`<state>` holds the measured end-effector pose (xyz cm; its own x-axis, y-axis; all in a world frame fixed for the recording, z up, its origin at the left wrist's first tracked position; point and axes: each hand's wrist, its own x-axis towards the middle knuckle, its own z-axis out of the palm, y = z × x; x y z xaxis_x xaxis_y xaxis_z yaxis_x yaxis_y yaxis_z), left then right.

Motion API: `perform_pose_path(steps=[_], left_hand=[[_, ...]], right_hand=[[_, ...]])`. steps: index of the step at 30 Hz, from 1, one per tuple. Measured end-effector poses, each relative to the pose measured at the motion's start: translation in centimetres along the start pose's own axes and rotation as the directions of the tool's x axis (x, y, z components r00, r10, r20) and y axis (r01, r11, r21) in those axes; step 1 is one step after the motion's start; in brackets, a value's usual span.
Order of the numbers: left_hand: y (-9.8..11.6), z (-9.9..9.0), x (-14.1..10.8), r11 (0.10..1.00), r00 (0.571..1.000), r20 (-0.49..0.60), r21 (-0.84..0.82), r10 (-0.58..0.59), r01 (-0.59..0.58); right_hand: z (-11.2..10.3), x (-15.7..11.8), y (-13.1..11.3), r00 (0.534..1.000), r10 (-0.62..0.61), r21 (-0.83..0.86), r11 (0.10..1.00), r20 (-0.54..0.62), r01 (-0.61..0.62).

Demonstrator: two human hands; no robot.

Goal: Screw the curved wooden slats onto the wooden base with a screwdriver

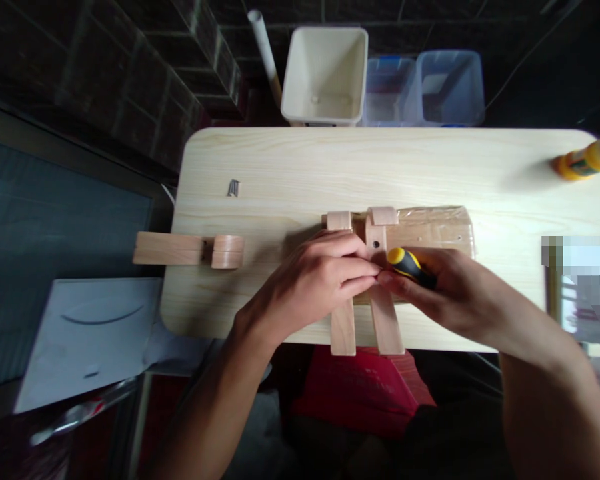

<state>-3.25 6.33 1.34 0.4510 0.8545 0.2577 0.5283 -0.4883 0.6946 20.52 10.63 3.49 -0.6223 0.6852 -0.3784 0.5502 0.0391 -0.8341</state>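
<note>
My right hand (460, 287) is closed around a screwdriver (410, 265) with a yellow and black handle; its shaft and tip are hidden. My left hand (323, 270) lies over two wooden pieces, its fingers pressed together and their tips meeting my right fingertips. What those left fingers pinch is hidden. The right wooden piece (387, 327) has a curved top end and a dark hole, while the left wooden piece (343, 327) is partly covered by my hand. Both rest across a block wrapped in clear tape (433, 230) and overhang the table's front edge.
Several screws (234, 188) lie on the pale table (280, 160). More wooden pieces (228, 251) sit at its left edge. A yellow-orange bottle-like object (583, 162) stands at the right, above a mirror-like pane (580, 287). Behind are a cream bin (325, 73) and clear plastic boxes (450, 87).
</note>
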Motion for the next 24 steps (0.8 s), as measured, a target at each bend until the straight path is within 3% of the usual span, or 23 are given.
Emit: perform_pose_path(steps=[7,24], left_hand=[[-0.27,0.13,0.00,0.999,0.999,-0.019,0.007,0.040,-0.040],[-0.45,0.24,-0.02,0.997,0.997,-0.019,0.033,0.073,-0.072]], right_hand=[[-0.15,0.20,0.06,1.000,0.004,-0.080,0.997,0.018,-0.002],[-0.71,0.42,0.19,0.996,0.039,-0.034,0.999,0.082,-0.036]])
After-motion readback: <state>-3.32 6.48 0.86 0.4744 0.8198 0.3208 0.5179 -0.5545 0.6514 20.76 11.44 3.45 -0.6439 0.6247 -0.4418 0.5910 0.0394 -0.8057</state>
